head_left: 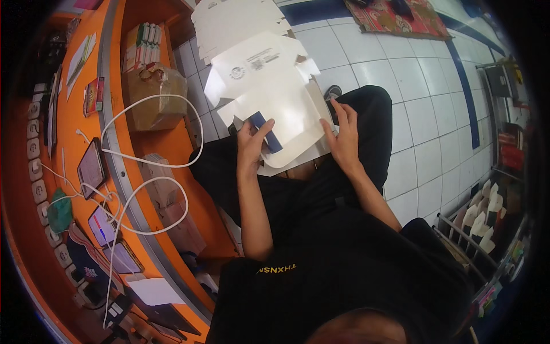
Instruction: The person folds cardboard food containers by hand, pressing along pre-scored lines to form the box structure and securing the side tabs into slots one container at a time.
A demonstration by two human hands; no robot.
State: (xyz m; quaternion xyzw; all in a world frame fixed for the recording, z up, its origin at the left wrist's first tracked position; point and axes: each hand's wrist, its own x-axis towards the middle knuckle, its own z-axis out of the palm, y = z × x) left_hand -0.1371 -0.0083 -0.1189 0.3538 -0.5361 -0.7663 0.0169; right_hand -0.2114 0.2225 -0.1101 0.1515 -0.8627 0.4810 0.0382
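Note:
A flat, unfolded white cardboard box (298, 106) with slots and flaps lies across my lap, small dark print on its far part. My left hand (250, 146) is closed at its near left side, thumb over a dark blue bar-shaped piece (271, 139). Whether that piece is loose or part of the cardboard I cannot tell. On the right edge of the cardboard rests my right hand (345, 140), fingers spread and thumb touching the sheet. Another white cardboard sheet (238, 23) extends beyond it, partly overlapped.
An orange counter (137, 200) runs along my left, bearing phones (91, 169), looped white cables (163, 229) and papers. Its lower shelf holds a plastic-wrapped brown box (154, 100). To my right stands a metal rack (467, 249) with folded items. A patterned mat (395, 20) lies on the tiled floor ahead.

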